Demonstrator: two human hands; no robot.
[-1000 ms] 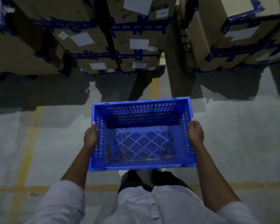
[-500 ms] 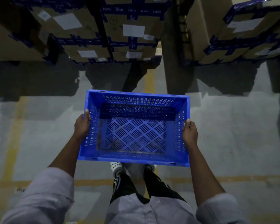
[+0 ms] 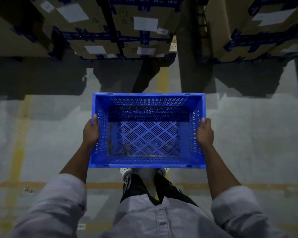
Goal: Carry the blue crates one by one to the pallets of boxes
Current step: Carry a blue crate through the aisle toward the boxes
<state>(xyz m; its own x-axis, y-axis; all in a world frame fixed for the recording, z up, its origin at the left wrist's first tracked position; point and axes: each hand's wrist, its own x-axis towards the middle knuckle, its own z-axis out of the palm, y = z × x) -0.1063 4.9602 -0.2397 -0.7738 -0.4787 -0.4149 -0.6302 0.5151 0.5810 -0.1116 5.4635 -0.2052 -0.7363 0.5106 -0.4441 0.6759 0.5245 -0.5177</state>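
Holds a blue crate [image 3: 148, 140] in the air over a grey concrete floor [image 3: 50, 134], long side forward, slotted bottom in plain view. Clamps the left hand [image 3: 90, 133] on the crate's left wall and the right hand [image 3: 205, 133] on its right wall, thumbs hooked over the rim (the other fingers hidden outside the walls). Faces stacked cardboard boxes [image 3: 136, 31], bound with dark blue tape and stuck with white labels, near the crate's far edge, with a second stack [image 3: 265, 31] off to the right. Stands in white shoes [image 3: 126, 171] beneath the crate's near edge, among yellow floor lines [image 3: 21, 134]. Wears pale rolled sleeves [image 3: 62, 194].
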